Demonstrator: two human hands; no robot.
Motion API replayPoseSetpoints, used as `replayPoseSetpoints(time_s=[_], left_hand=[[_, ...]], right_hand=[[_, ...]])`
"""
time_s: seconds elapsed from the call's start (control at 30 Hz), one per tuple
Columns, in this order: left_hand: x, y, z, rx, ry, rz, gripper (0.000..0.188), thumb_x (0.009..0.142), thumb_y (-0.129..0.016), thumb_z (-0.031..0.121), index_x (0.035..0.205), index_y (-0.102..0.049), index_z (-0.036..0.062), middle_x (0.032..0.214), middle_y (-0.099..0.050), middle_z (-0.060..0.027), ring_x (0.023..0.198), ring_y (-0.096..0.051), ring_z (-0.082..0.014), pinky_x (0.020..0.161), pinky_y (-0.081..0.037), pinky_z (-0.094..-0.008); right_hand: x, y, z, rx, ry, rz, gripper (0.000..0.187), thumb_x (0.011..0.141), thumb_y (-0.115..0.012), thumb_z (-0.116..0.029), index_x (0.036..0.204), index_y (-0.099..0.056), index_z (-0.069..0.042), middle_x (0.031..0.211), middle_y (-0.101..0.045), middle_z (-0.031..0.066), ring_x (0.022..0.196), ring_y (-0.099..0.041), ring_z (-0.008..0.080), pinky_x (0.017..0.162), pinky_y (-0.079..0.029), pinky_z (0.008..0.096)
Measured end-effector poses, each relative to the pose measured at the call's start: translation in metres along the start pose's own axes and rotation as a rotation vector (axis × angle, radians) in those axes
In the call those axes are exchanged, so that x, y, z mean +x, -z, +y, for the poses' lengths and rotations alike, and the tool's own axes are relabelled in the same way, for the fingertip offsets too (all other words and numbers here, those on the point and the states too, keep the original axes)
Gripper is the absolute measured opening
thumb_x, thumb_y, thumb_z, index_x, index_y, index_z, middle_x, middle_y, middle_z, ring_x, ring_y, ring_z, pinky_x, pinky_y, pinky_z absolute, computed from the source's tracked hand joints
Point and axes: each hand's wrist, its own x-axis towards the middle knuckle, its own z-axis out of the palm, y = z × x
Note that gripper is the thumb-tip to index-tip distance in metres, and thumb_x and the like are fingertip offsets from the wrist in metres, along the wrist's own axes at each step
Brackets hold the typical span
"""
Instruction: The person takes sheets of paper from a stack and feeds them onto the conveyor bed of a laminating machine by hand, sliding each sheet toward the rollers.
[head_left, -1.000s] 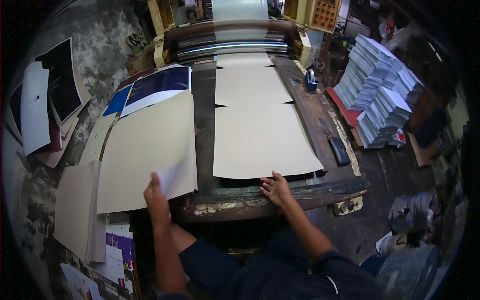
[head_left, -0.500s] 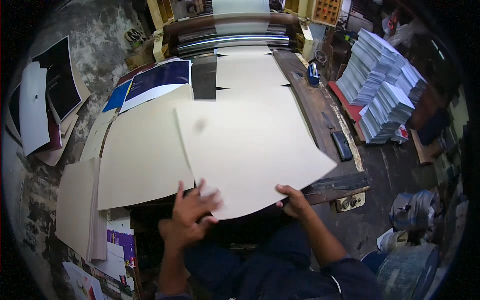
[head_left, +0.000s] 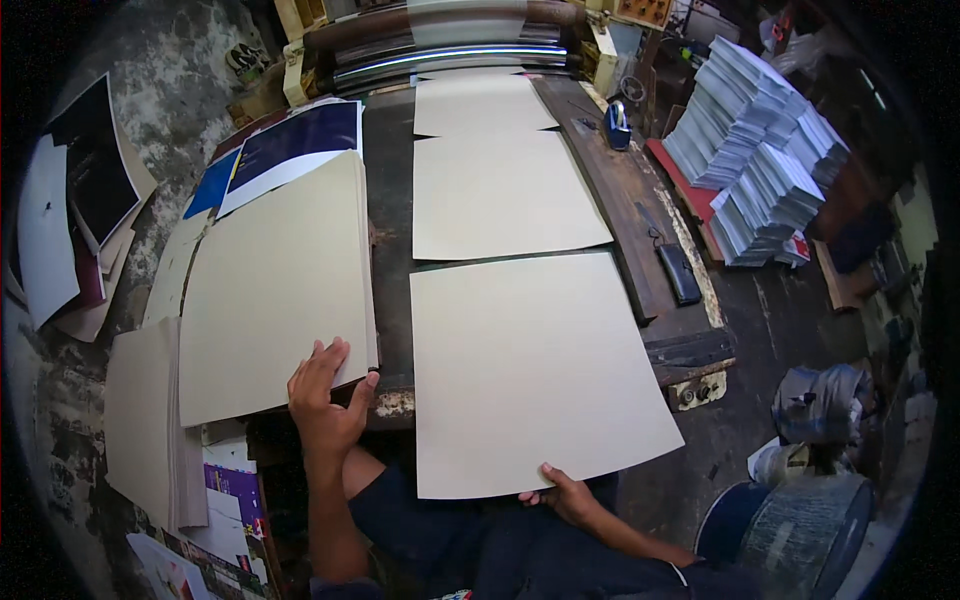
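Observation:
A large cream sheet of card point(head_left: 540, 365) lies over the near end of the dark feed table and sticks out toward me. My right hand point(head_left: 568, 497) pinches its near edge, thumb on top and fingers underneath. Beyond it, another cream sheet point(head_left: 505, 195) lies flat, separated by a narrow dark gap. To the left is a thick stack of cream card point(head_left: 275, 270). My left hand point(head_left: 330, 400) rests on its near right corner, fingers laid on the top sheet and thumb out at the edge.
Metal rollers point(head_left: 450, 70) span the far end of the table. A dark case point(head_left: 680, 273) and a blue tape dispenser point(head_left: 617, 125) lie along the right rail. Tall piles of white paper point(head_left: 735, 120) stand at right. Printed sheets point(head_left: 300, 150) lie behind the stack.
The held sheet has come down nearer to me, opening a gap behind the sheet ahead. My left hand has moved left from that sheet onto the stack's corner.

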Motion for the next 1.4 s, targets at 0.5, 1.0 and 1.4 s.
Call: replayPoseSetpoints(time_s=[0.5, 1.0, 1.4], left_hand=[[0.002, -0.005, -0.022, -0.076, 0.066, 0.132, 0.031, 0.082, -0.072, 0.027, 0.105, -0.069, 0.0062, 0.106, -0.069, -0.0134, 0.102, -0.066, -0.0291, 0.091, -0.045, -0.0382], [0.015, -0.006, -0.011, -0.562, 0.569, 0.594, 0.049, 0.1, -0.047, 0.035, 0.089, -0.063, -0.0099, 0.073, -0.066, -0.0116, 0.067, -0.06, -0.0152, 0.061, -0.047, -0.0283], [0.001, -0.023, -0.042, -0.272, 0.433, 0.456, 0.037, 0.096, -0.056, 0.028, 0.079, -0.061, -0.0048, 0.068, -0.061, -0.016, 0.06, -0.059, -0.0325, 0.06, -0.045, -0.0389]], right_hand=[[0.076, -0.012, -0.049, 0.158, 0.127, 0.103, 0.053, 0.096, -0.042, -0.051, 0.109, -0.053, 0.0, 0.087, -0.064, 0.0156, 0.073, -0.06, 0.0215, 0.08, -0.05, 0.0422], [0.109, -0.153, -0.166, -0.024, 0.372, -0.272, 0.074, 0.092, -0.054, -0.043, 0.147, -0.023, -0.005, 0.145, -0.035, 0.022, 0.129, -0.041, 0.0332, 0.106, -0.034, 0.0494], [0.385, -0.411, -0.344, -0.888, 0.341, -0.475, 0.056, 0.083, -0.061, -0.029, 0.126, -0.047, 0.004, 0.119, -0.056, 0.0245, 0.103, -0.062, 0.033, 0.084, -0.054, 0.0467]])
